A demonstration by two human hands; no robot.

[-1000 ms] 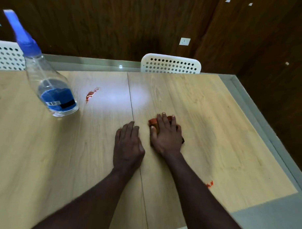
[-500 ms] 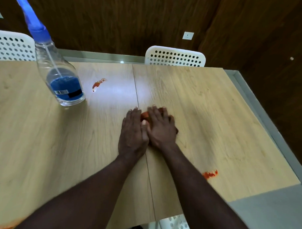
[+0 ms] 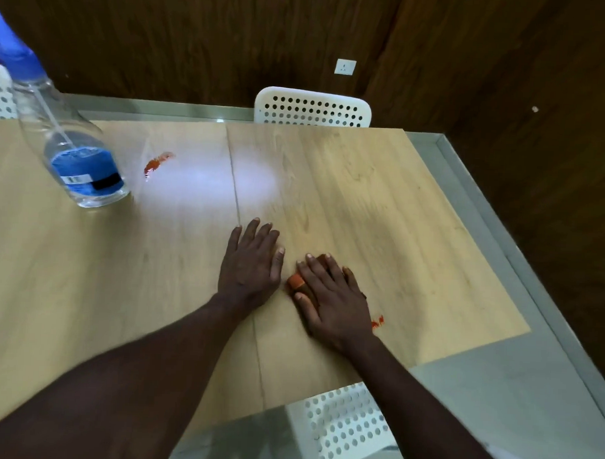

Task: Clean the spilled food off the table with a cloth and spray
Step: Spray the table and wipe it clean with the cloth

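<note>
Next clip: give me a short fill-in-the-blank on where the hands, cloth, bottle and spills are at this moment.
1. The orange cloth lies under the ____ hand.
2. The left hand rests flat on the ____ with nothing under it.
3. The spray bottle stands upright with ____ liquid at its bottom.
4. Counting the smear by the bottle and the smear by the right wrist, ____ red spills show on the table.

Missing words: right; table; blue; two

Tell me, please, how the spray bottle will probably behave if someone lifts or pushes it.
The spray bottle looks like clear plastic, only partly filled with liquid, so it is probably light. It is tall with a long blue trigger head, so a push near the top may tip it.
</note>
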